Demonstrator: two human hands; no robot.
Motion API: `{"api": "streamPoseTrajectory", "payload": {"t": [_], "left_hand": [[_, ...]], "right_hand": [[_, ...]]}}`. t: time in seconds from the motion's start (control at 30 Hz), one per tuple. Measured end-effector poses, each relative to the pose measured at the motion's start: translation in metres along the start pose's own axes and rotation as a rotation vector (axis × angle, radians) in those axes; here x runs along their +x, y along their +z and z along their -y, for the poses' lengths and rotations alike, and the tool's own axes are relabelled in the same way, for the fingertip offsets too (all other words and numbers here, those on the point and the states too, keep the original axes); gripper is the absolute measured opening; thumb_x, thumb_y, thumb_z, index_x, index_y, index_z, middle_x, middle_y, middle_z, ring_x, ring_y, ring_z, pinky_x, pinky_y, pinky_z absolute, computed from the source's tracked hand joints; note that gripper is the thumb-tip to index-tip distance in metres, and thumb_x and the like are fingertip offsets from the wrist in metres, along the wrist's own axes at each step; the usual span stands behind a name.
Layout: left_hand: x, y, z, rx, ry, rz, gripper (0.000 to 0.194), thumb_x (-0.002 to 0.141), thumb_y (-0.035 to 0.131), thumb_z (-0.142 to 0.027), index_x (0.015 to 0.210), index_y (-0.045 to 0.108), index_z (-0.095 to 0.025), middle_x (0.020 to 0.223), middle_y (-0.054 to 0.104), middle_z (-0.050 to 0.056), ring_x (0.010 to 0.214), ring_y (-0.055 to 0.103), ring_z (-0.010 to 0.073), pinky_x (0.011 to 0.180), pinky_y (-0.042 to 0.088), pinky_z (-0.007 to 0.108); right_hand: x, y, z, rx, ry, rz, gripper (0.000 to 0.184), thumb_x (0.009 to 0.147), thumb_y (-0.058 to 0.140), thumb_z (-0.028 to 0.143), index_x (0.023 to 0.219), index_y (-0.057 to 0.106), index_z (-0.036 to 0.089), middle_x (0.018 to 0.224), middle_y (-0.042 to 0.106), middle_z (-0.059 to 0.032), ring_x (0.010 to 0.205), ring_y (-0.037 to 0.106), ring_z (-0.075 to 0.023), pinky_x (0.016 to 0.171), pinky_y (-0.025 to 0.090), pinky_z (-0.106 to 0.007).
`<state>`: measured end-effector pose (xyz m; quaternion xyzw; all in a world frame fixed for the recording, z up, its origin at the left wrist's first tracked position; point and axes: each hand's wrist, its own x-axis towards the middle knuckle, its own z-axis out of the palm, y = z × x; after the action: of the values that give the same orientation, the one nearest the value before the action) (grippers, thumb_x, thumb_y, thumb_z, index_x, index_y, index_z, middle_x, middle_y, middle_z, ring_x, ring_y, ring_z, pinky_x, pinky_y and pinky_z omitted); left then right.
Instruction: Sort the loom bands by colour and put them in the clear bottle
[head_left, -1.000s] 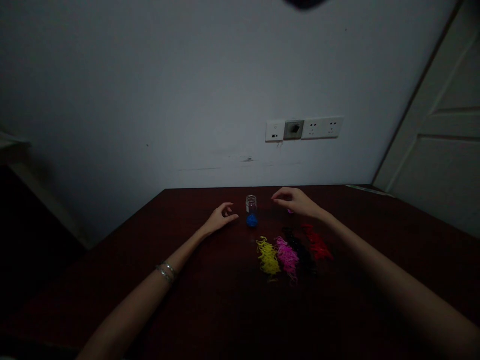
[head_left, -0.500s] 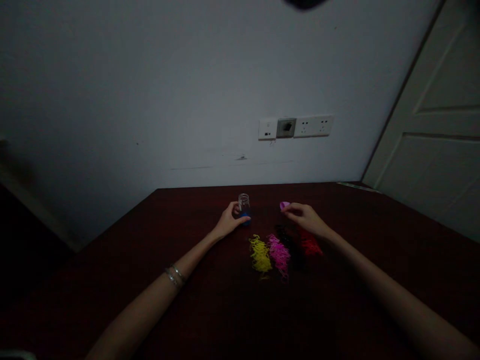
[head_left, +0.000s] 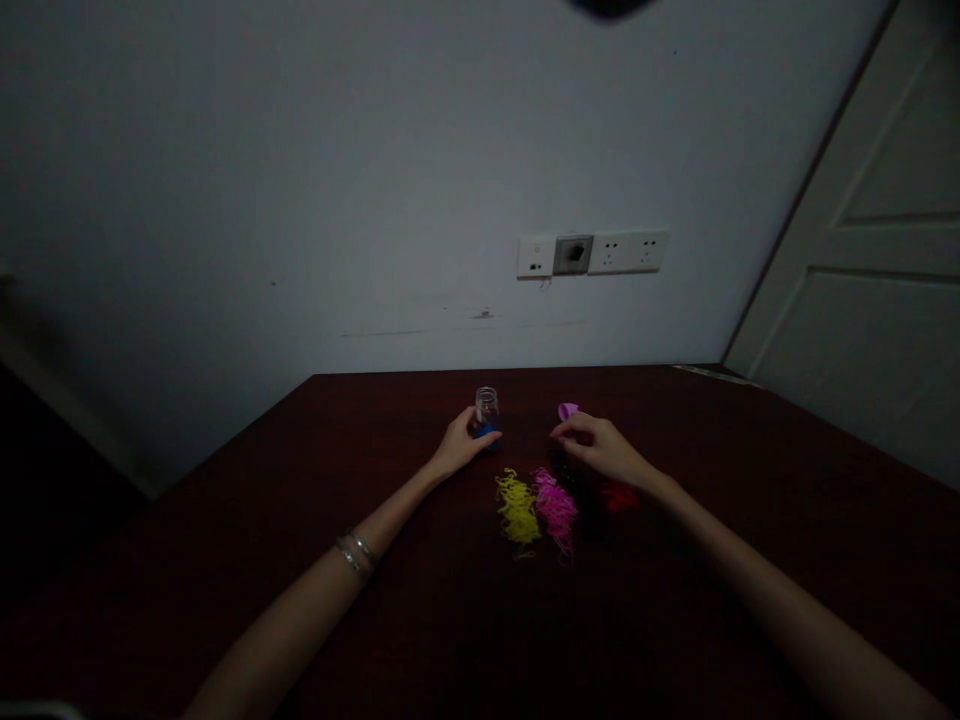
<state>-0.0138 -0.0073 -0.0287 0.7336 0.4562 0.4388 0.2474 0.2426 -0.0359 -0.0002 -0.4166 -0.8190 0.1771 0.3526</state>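
My left hand (head_left: 463, 442) is wrapped round a small clear glass jar (head_left: 487, 402), which stands upright and uncapped with something blue in its lower part. Its thumb lies across the jar's front. To the right, my right hand (head_left: 598, 448) has its thumb and fingertips pinched together; whatever is between them is too small to make out. Just behind those fingers sits a small pink cup-like piece (head_left: 568, 410). Piles of thin bands lie nearer me: yellow bands (head_left: 517, 508), pink bands (head_left: 555, 503), a dark pile (head_left: 589, 500) hard to see, and red bands (head_left: 619, 496) partly under my right wrist.
The dark red-brown table (head_left: 360, 440) meets a pale wall (head_left: 375, 200) at its back edge. Sockets and switches (head_left: 626, 252) are set in the wall above. A white panelled door (head_left: 870, 290) stands at the right.
My right hand has come slightly left and nearer, its fingertips now apart from the pink piece they were at before. The left hand stays on the jar.
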Motion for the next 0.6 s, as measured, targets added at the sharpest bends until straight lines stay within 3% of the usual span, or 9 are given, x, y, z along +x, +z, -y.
{"api": "streamPoseTrajectory", "payload": {"t": [0.17,0.6], "left_hand": [[0.011,0.006,0.002,-0.038,0.021,-0.016,0.039,0.065,0.066,-0.039,0.093,0.056,-0.014,0.078,0.056,0.001,0.067,0.047,0.0117,0.064,0.039,0.023],[0.028,0.045,-0.011,-0.122,0.045,0.039,0.04,0.063,0.067,-0.037,0.092,0.056,-0.013,0.078,0.055,0.001,0.067,0.048,0.0116,0.064,0.04,0.023]], "right_hand": [[0.0,-0.003,0.0,-0.008,0.019,-0.018,0.019,0.073,0.049,0.022,0.083,0.065,0.017,0.079,0.064,-0.0047,0.07,0.057,-0.016,0.066,0.045,-0.029],[-0.001,-0.008,-0.013,0.007,0.036,-0.031,0.021,0.071,0.049,0.02,0.083,0.066,0.015,0.081,0.065,-0.0057,0.074,0.058,-0.0169,0.068,0.045,-0.029]]}}
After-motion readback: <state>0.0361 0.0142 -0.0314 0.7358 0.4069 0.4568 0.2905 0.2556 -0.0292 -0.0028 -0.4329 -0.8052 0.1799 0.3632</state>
